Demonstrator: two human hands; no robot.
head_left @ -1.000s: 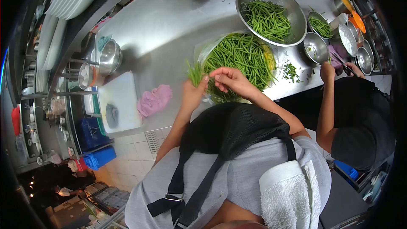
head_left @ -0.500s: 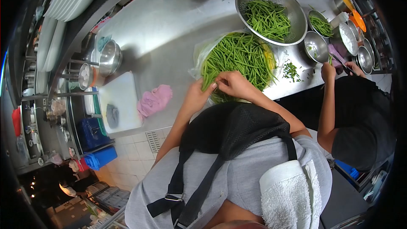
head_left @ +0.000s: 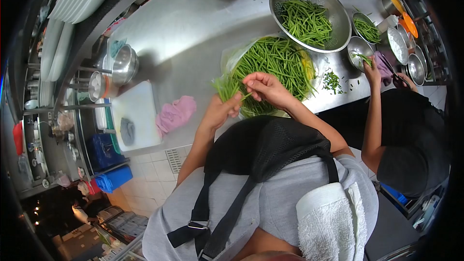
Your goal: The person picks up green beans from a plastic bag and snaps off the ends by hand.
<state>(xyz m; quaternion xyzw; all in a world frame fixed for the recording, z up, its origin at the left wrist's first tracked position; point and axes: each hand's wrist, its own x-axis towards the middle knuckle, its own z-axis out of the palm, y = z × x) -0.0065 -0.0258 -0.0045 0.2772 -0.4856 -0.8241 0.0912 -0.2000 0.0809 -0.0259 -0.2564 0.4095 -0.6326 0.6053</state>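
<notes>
My left hand (head_left: 221, 112) is closed around a bunch of green beans (head_left: 226, 88), whose ends stick out past the fingers, a little blurred. Close beside it, my right hand (head_left: 268, 90) has its thumb and fingertips drawn together near the bean ends; anything between them is too small to make out. Both hands are over the near left part of a clear plastic bag (head_left: 227, 60) heaped with loose green beans (head_left: 275, 63).
Behind the bag, a large colander (head_left: 338, 17) holds more beans. To the right, a co-worker's hand (head_left: 372, 73) holds beans by a metal bowl (head_left: 356, 48); the other has scissors (head_left: 388, 64). Bean trimmings (head_left: 332, 81) litter the steel table. Leftward lie a pink cloth (head_left: 176, 115) and white cutting board (head_left: 140, 111).
My left hand has moved slightly left and down, lifting the bunch off the pile. My right hand has shifted a little right. The co-worker's bean hand has moved up toward the bowl.
</notes>
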